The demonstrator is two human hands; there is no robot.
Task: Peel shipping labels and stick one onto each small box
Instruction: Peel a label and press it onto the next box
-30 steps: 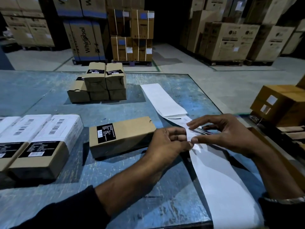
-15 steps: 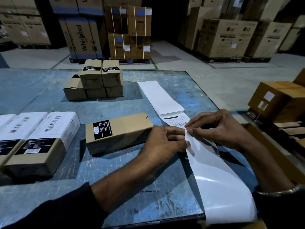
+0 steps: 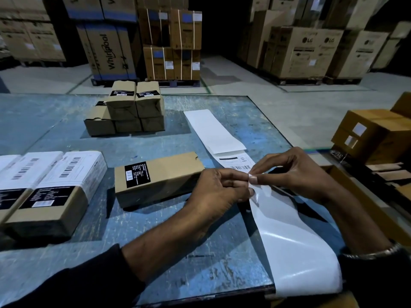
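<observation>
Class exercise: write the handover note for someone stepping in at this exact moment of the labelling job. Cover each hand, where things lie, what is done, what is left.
Left hand pinches the glossy backing strip; right hand pinches the corner of the printed label, peel barely begun.
Unlabelled box lies just left of the hands on the blue table.
Done: labelled boxes at far left.
Left: finish peeling, stick on the near box, then the stacked boxes at the back.

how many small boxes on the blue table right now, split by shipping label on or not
Shipping label on: 3, at the left edge
No shipping label: 6, one by the left hand and a stack of 5
Total: 9
</observation>
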